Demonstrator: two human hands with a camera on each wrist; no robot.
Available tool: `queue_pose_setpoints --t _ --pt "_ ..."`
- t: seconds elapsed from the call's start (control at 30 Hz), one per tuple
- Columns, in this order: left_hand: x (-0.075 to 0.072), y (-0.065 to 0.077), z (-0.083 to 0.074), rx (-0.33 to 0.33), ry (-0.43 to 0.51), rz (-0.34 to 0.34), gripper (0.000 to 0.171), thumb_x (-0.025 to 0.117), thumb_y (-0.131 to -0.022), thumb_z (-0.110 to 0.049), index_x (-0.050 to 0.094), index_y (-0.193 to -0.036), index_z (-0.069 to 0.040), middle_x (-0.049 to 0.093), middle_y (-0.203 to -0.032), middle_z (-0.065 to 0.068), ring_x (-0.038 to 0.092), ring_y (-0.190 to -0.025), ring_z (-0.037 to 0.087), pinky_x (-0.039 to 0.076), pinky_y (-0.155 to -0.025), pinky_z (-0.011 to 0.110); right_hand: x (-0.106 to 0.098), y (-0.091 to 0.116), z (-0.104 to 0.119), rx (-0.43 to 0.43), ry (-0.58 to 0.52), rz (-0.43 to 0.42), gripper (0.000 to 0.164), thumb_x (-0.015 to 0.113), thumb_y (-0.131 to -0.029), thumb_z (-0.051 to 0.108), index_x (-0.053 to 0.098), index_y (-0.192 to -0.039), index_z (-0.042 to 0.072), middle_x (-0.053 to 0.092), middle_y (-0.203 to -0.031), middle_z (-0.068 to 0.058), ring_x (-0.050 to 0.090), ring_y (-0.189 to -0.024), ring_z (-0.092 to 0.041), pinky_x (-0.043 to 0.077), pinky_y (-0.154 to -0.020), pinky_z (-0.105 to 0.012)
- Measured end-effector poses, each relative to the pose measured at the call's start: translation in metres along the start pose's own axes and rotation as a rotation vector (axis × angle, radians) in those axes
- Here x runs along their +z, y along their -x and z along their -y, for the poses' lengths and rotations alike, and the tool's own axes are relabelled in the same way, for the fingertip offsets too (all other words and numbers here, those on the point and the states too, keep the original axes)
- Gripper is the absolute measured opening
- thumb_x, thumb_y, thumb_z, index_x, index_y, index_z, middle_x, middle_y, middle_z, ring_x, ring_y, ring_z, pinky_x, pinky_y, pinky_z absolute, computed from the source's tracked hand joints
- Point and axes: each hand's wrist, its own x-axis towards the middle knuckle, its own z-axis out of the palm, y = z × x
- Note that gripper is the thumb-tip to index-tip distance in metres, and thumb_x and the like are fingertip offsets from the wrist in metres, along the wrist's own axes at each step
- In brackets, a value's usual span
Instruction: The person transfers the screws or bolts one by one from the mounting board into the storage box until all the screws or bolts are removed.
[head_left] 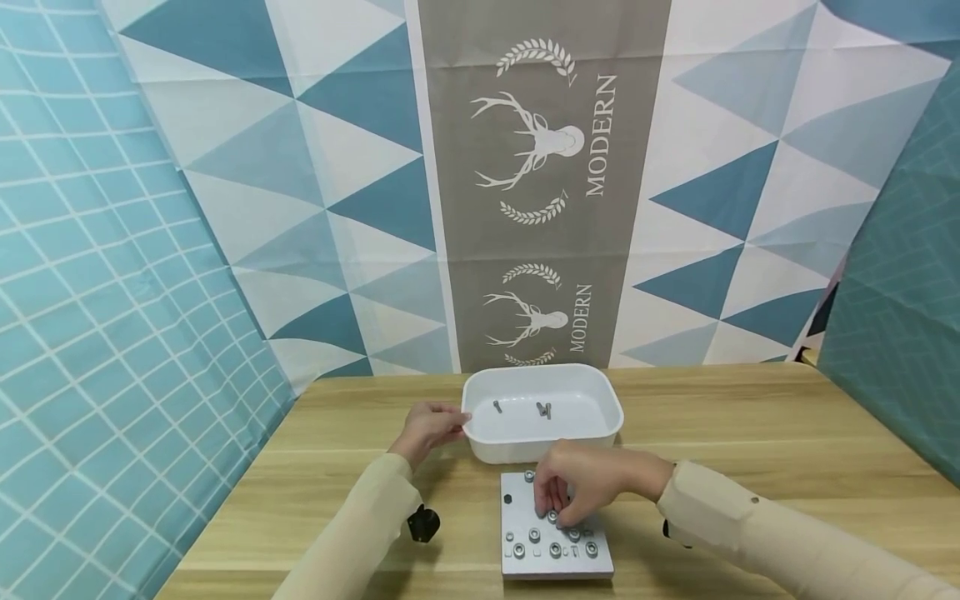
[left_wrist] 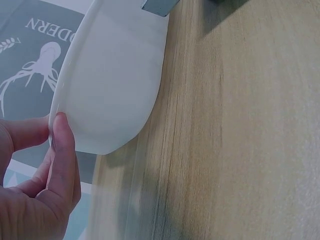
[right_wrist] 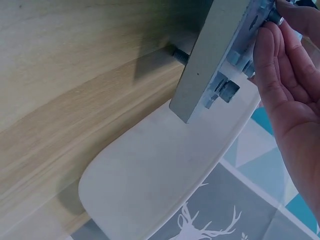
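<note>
My left hand (head_left: 429,429) pinches the left rim of a white plastic bin (head_left: 517,452), thumb and fingers on either side of its edge in the left wrist view. My right hand (head_left: 577,481) is over a silver metal plate (head_left: 517,492) in front of the bin. Its thumb and fingertips pinch the head of a socket-head bolt (right_wrist: 274,18) standing in the plate. Several other bolts (head_left: 555,550) stand in the plate around it. In the right wrist view a threaded bolt end (right_wrist: 180,55) sticks out beneath the plate.
A few loose bolts (head_left: 543,410) lie on the bin's floor. The bin and plate are on a wooden table (head_left: 720,425), whose far edge meets a patterned cloth backdrop (head_left: 540,233). A blue gridded cloth (head_left: 112,292) hangs at the left.
</note>
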Motion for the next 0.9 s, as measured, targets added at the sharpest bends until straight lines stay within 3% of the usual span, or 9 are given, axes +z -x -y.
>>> queue_pose_setpoints --t 0.33,0.9 --pt "0.001 0.001 0.001 -0.003 -0.024 0.003 0.026 0.072 -0.087 -0.007 0.065 -0.106 0.008 0.064 -0.084 0.008 0.062 -0.061 0.007 0.059 -0.061 0.016 0.001 -0.002 -0.002 -0.021 0.015 0.009 0.013 0.078 -0.076 0.004 0.072 -0.083 0.014 0.066 -0.075 0.010 0.055 -0.066 0.010 0.054 -0.063 -0.009" --pt "0.001 0.000 -0.001 -0.017 -0.031 -0.004 0.028 0.072 -0.087 -0.008 0.064 -0.109 0.009 0.064 -0.086 0.009 0.062 -0.062 0.007 0.059 -0.062 0.016 0.003 0.002 -0.015 -0.050 -0.091 -0.078 0.013 0.076 -0.074 0.001 0.074 -0.081 0.012 0.069 -0.071 0.005 0.055 -0.062 0.012 0.056 -0.060 -0.012"
